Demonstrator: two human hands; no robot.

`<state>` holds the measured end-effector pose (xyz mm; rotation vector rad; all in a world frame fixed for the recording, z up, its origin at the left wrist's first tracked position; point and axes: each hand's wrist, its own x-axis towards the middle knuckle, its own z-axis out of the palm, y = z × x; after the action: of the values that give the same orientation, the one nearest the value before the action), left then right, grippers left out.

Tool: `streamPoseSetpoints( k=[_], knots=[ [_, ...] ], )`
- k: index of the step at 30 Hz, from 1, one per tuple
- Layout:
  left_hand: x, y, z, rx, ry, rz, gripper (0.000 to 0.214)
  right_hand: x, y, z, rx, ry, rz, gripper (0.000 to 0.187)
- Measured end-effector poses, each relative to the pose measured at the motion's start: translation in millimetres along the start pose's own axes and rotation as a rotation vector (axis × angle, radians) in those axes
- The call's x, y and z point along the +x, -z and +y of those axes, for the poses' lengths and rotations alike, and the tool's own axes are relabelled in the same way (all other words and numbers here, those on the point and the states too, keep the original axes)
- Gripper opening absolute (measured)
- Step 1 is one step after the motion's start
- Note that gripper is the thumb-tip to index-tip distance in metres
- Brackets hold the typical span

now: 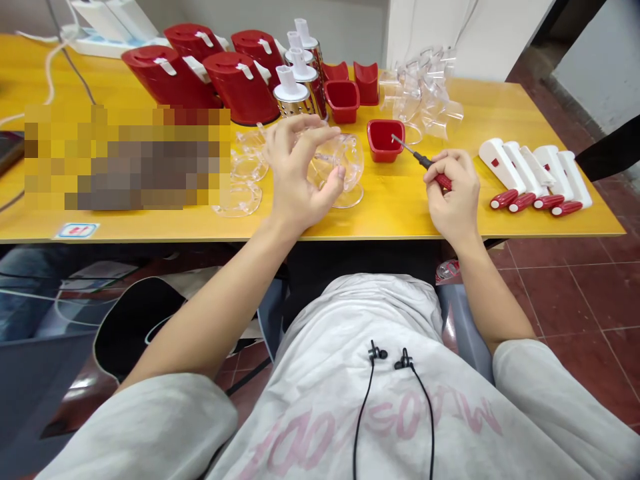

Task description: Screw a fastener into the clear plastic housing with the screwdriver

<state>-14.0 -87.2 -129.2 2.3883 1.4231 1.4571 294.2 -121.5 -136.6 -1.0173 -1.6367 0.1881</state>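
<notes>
My left hand (303, 170) curves around a clear plastic housing (354, 163) on the table, fingers over its top and thumb at its near side. The fingers partly hide the housing. In my right hand (454, 193) is a screwdriver (424, 161) with a red and black handle, its shaft pointing left. The screwdriver's tip, with a small light bit at it, is over a small red cup (385, 155). What lies in the cup is too small to make out.
Red housings (240, 87) and metal grater drums (293, 100) stand behind my left hand. More red pieces (343, 100) and clear parts (425, 93) are at the back. Clear pieces (239, 199) lie left. White handles with red ends (505, 170) line the right, near the table's edge.
</notes>
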Motion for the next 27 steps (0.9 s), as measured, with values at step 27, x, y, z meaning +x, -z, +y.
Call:
streamPoseSetpoints(
  k=[27],
  knots=[
    [0,1.5,1,-0.016,-0.072,0.051,0.056,-6,-3,-16,0.054,0.016,0.138,0.005]
  ],
)
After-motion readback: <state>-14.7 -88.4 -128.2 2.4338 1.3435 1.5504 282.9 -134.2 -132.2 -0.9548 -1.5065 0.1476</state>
